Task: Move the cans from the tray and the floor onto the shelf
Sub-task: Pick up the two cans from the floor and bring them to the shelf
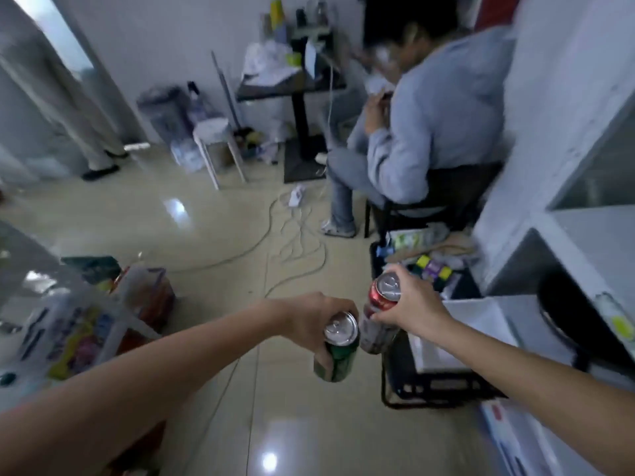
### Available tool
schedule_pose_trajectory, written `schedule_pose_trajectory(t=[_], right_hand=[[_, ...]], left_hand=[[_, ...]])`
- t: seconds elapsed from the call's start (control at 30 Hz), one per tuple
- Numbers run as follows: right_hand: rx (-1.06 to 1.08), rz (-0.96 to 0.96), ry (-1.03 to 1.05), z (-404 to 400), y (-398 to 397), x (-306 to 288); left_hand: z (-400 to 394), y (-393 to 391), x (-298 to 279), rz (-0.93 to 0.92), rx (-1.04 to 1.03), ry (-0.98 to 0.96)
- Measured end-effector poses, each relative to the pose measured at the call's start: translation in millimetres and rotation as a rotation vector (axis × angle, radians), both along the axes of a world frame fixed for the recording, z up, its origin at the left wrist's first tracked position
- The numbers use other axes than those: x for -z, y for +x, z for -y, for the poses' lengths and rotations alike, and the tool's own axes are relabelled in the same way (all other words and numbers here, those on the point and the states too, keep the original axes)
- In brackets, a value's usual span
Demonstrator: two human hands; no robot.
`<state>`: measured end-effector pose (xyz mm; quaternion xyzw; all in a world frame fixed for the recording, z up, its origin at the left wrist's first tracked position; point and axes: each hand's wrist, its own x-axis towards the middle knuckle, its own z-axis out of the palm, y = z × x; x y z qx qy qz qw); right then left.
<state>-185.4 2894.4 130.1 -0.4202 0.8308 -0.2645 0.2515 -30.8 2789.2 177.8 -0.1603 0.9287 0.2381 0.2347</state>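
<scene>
My left hand [309, 319] grips a green can [338, 359] from above, its silver top facing me. Just to its right, my right hand [410, 305] holds a red can [381, 298] by its upper rim; a second, paler can body [376, 334] seems to hang just below it, blurred. Both hands are above the floor, beside a black crate [429, 383]. The white shelf unit [563, 214] stands along the right edge with open compartments.
A seated person in a grey top [436, 108] is ahead on a black chair. Cables [295, 242] trail across the tiled floor. Plastic bags [86, 324] lie at left. A white stool [216, 146] and a small black table [292, 84] stand at the back.
</scene>
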Motion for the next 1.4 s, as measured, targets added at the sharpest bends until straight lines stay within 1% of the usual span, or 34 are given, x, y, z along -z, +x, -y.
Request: schedule_pose_trajectory(t=[0.1, 0.2, 0.3, 0.4, 0.47, 0.57, 0.73, 0.83, 1.0, 1.13, 1.2, 1.3, 1.4], right_hand=[[0.116, -0.057, -0.107, -37, -29, -73], [0.244, -0.156, -0.195, -92, -60, -124], [0.421, -0.207, -0.249, -170, -90, -156], [0.54, -0.243, -0.237, -260, -111, -170], [0.615, -0.269, -0.162, -320, -114, -167], [0.765, -0.278, -0.076, -401, -108, -150], [1.043, -0.198, -0.063, -506, -94, -124], [1.155, -0.192, -0.069, -550, -83, -111], [1.279, -0.139, 0.023, -593, -82, -93], [1.36, -0.109, 0.038, -609, -92, -78], [1.38, -0.095, 0.068, -612, -99, -70], [1.398, -0.056, 0.104, -613, -108, -59], [1.405, -0.032, 0.122, -612, -114, -48]], left_hand=[[-19, -40, -69, -0.081, 0.156, -0.09], [-53, -89, -117, -0.164, 0.289, -0.15], [-105, -143, -148, -0.23, 0.403, -0.157], [-168, -194, -160, -0.287, 0.514, -0.133], [-215, -221, -155, -0.317, 0.59, -0.093], [-287, -251, -132, -0.328, 0.696, -0.04], [-395, -294, -102, -0.262, 0.86, 0.013], [-445, -320, -92, -0.277, 0.975, -0.034], [-506, -357, -74, -0.351, 1.126, -0.118], [-544, -381, -55, -0.392, 1.306, -0.269], [-556, -391, -44, -0.39, 1.357, -0.306], [-566, -404, -27, -0.351, 1.382, -0.303], [-570, -411, -10, -0.33, 1.446, -0.374]])
